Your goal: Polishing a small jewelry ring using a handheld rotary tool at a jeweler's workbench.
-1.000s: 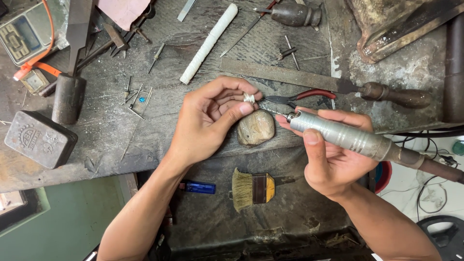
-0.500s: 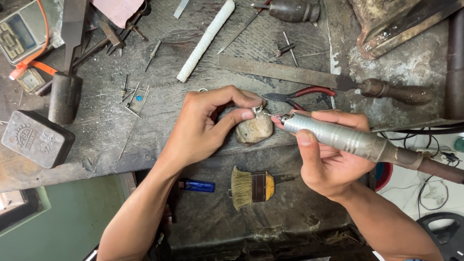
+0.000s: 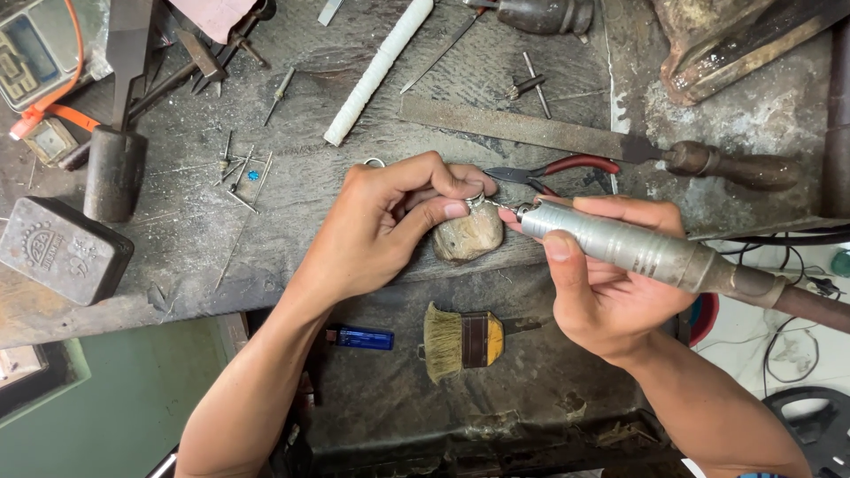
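— How many things are the hands holding?

— Two. The left hand [image 3: 390, 221] is pinching one small silver ring [image 3: 475, 201] between thumb and forefinger, the fingertips pressed together on it. The right hand [image 3: 611, 283] is wrapping closed around one rotary handpiece [image 3: 620, 250], a ribbed metal cylinder, and its thin tip is reaching the ring, just beside the pinch.

— And under the pinch?

— One rounded wooden peg [image 3: 467, 237], worn and brownish, is sitting directly below the ring. The left fingers are resting against it.

— What is lying around?

— Beyond the pinch, one pair of pliers [image 3: 558, 168] with red handles and one long flat file [image 3: 549, 134] with a dark wooden handle. Farther past the left hand, one white stick [image 3: 376, 71] wrapped in a spiral. Below the hands, nearer the person, one brush [image 3: 460, 338] with pale bristles and one blue lighter [image 3: 363, 337]. Far out past the left wrist, one dark metal block [image 3: 62, 250] is sitting on the rough grey bench [image 3: 292, 204].
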